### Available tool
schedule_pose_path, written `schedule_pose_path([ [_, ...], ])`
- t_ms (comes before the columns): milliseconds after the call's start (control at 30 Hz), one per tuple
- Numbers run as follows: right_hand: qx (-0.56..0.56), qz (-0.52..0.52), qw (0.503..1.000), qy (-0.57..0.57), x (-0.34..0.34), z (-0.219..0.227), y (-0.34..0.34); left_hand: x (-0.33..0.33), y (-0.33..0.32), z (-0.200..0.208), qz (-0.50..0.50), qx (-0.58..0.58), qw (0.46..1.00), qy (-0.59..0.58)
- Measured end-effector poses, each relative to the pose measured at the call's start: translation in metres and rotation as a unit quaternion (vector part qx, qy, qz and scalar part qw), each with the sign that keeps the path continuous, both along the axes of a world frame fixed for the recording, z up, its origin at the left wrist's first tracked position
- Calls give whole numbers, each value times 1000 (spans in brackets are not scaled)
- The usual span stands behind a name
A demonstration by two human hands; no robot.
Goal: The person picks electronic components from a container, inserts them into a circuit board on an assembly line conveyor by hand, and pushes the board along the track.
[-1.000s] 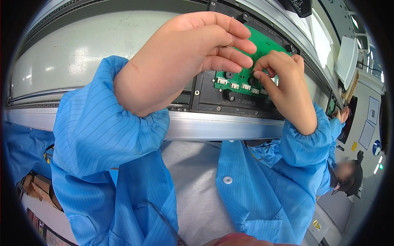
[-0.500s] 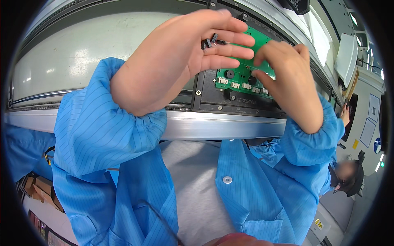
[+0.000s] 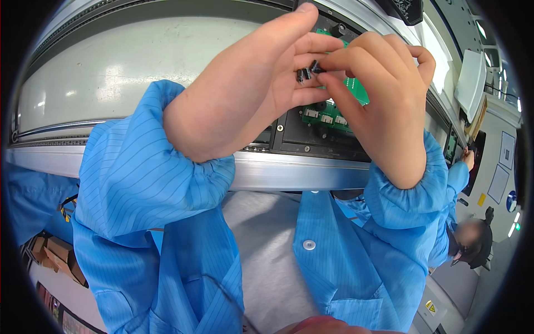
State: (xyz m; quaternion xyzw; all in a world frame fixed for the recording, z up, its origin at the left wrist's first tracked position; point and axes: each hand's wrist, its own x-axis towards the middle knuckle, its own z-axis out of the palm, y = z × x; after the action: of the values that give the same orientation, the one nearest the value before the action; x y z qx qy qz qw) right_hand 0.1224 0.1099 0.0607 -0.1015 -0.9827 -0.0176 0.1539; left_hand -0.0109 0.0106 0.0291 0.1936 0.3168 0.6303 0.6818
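Note:
My left hand [image 3: 247, 92] is turned palm up, its fingers nearly straight and together. Across those fingers lie several small black electronic components [image 3: 303, 74] with thin wire leads. The thumb and forefinger of my right hand [image 3: 386, 92] meet in a pinch on one of them, at the edge of the small group. Under both hands is a green circuit board [image 3: 359, 92] with white connectors [image 3: 327, 119] along its near edge. It sits in a black fixture [image 3: 290, 133], and my hands cover much of it.
A silver rail [image 3: 300, 177] runs along the near side, with a pale panel [image 3: 139, 61] beyond it at left. A black tray [image 3: 405, 10] is at the top right. Farther right, a co-worker's hand [image 3: 469, 158] is beside another green board [image 3: 451, 147]. Cardboard boxes [image 3: 60, 257] stand low at left.
My right hand has moved from over the board to my left fingers and closed in a pinch at the components. My left hand has shifted slightly right.

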Motion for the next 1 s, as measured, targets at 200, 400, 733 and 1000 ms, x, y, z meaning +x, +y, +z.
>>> schedule_pose_path([
  [200, -114, 8, 993, -16, 3, 5, -2, -2, -9, -9, 24, -6, 1000, -10],
  [400, -247, -5, 968, 51, 10, 2, 0, -10, -13, -7, -68, -43, 992, 99],
  [733, -396, -18, 914, 87, 10, 2, 1, -10, -13, -7, -12, 0, 976, 219],
  [1000, -294, -38, 953, 63, 11, 3, -4, -10, -13, -10, 4, -15, 986, 167],
])
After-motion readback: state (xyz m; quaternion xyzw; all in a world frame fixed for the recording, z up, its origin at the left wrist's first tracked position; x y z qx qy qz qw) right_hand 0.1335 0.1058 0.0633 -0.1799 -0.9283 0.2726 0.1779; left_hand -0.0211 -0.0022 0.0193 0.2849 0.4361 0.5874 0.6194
